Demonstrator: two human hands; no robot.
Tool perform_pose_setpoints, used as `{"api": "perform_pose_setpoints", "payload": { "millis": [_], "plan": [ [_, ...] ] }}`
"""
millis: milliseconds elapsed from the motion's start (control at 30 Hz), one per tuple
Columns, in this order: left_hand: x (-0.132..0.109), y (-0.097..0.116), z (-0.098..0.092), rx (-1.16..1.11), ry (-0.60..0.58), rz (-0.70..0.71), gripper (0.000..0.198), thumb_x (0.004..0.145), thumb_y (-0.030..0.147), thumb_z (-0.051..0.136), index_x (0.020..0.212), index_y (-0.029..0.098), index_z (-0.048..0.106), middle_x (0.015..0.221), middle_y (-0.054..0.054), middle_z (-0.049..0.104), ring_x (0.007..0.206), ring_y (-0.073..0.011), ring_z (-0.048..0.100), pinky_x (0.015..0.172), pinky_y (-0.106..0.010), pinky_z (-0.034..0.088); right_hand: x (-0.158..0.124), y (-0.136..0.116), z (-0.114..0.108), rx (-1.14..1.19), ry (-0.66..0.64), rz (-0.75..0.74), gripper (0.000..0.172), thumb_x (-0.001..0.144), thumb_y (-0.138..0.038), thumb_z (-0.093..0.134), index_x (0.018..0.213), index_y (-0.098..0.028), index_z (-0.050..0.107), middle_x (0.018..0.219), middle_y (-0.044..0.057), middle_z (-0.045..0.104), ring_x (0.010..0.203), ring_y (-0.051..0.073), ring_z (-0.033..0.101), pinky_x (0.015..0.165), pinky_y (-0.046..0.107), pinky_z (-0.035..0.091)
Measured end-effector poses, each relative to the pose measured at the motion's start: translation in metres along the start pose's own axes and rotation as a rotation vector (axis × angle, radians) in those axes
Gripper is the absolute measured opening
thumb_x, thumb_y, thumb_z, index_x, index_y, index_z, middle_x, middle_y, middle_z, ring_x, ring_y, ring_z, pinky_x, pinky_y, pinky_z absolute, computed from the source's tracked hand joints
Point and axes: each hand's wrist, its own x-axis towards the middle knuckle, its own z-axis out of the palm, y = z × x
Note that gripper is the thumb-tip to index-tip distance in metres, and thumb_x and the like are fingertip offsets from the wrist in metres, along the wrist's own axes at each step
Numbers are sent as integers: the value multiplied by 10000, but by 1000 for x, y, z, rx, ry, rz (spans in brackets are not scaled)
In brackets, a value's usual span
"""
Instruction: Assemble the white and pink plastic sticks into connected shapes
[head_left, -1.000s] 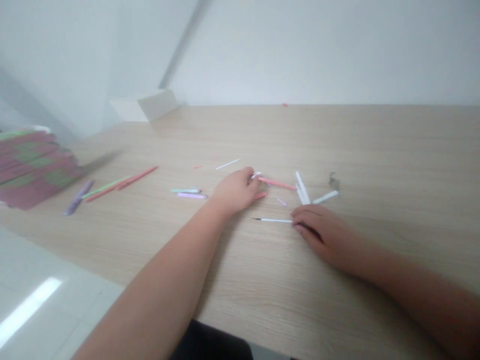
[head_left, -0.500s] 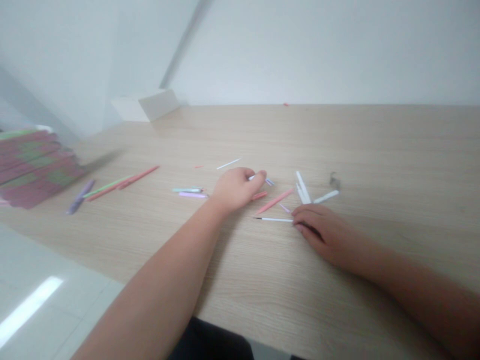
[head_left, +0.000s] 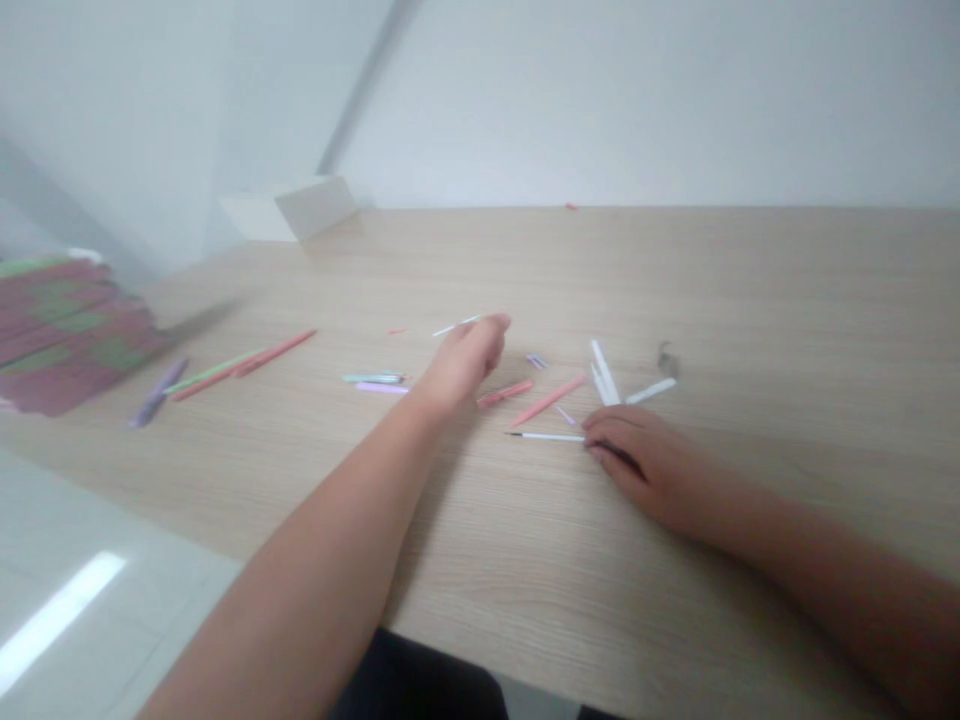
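My left hand (head_left: 469, 358) hovers over the middle of the table with its fingers curled together; what lies between them, if anything, is hidden. Just beyond it is a thin white refill-like stick (head_left: 454, 327). My right hand (head_left: 637, 455) rests on the wood, its fingertips closed at the end of a slim white pen refill (head_left: 551, 437) with a dark tip. Between the hands lie pink pen parts (head_left: 547, 400), a red-pink pen piece (head_left: 506, 393), small purple pieces (head_left: 537, 361) and a thin lilac piece (head_left: 565, 414). White pen parts (head_left: 606, 372) sit beyond my right fingers.
Left of my left arm are a teal pen (head_left: 375, 378) and a lilac one (head_left: 381, 388). Further left lie pink pens (head_left: 276, 353), a green stick (head_left: 214, 371) and purple pens (head_left: 157, 395), beside a pink-and-green stack (head_left: 67, 335). A white folded card (head_left: 315, 208) stands near the wall.
My left hand has drawn back from the small purple pieces, up and to the left, uncovering them and the red-pink pen piece. My right hand stays where it was.
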Motion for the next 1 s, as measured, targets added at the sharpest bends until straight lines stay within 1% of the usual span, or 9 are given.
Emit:
{"api": "perform_pose_setpoints", "payload": {
  "millis": [67, 133, 200, 333, 567, 667, 767, 867, 1000],
  "plan": [
    [1, 0, 0, -158, -1, -17, 469, 910, 582, 397, 621, 230, 282, 575, 32, 248, 502, -112, 239, 514, -299, 220, 0, 0, 0, -3, -1, -6, 192, 1041, -256, 488, 1062, -218, 675, 1149, 111, 719, 1098, 274, 660, 1012, 483, 522],
    [1, 2, 0, -295, -28, -75, 489, 903, 601, 392, 610, 234, 253, 563, 39, 192, 480, -108, 187, 490, -298, 180, -1, 1, 0, -1, 0, -1, 179, 1038, -257, 497, 1060, -225, 672, 1155, 106, 718, 1104, 274, 661, 1014, 481, 522],
    [1, 4, -1, -380, -57, -139, 524, 897, 652, 379, 612, 240, 226, 558, 47, 149, 471, -107, 148, 473, -296, 156, -1, 2, 0, 4, 0, 2, 168, 1033, -259, 507, 1050, -230, 671, 1145, 101, 719, 1098, 273, 662, 1012, 476, 523],
    [-1, 9, -3, -452, -111, -220, 580, 873, 743, 369, 624, 247, 198, 542, 61, 114, 463, -104, 124, 449, -290, 157, -2, 2, 0, 2, -11, 3, 182, 1043, -255, 488, 1059, -223, 666, 1142, 104, 715, 1096, 268, 656, 1011, 472, 521],
    [-1, 9, -5, -516, -211, -261, 534, 861, 655, 414, 607, 243, 188, 540, 64, 108, 455, -97, 120, 434, -280, 159, -2, 3, 0, 17, 5, -6, 168, 1026, -245, 514, 1059, -234, 679, 1130, 97, 723, 1081, 271, 661, 1001, 477, 526],
    [-1, 5, -1, -472, -226, -228, 519, 869, 625, 423, 587, 241, 218, 539, 58, 121, 453, -96, 119, 432, -281, 146, -1, 3, 0, 9, 1, -6, 173, 1032, -250, 506, 1068, -228, 674, 1144, 103, 718, 1094, 271, 657, 1012, 481, 522],
    [-3, 3, 4, -404, -230, -141, 507, 885, 595, 436, 568, 234, 275, 536, 47, 168, 445, -95, 155, 437, -284, 165, 0, 2, 0, 8, -5, -5, 173, 1034, -245, 504, 1070, -224, 672, 1143, 105, 717, 1092, 268, 658, 1011, 480, 527],
    [-6, 2, 8, -287, -225, -58, 491, 891, 591, 428, 574, 234, 312, 533, 37, 222, 448, -104, 221, 447, -286, 207, 0, 0, -2, 6, 0, -14, 167, 1029, -235, 512, 1065, -227, 675, 1141, 105, 722, 1103, 271, 664, 1009, 478, 533],
    [-10, 4, 10, -183, -241, 24, 432, 888, 535, 467, 613, 230, 331, 557, 41, 287, 497, -109, 279, 502, -274, 309, 0, 1, -1, 9, 15, -22, 166, 1024, -237, 525, 1062, -232, 686, 1145, 103, 730, 1117, 275, 668, 1003, 477, 543]
  ]
}}
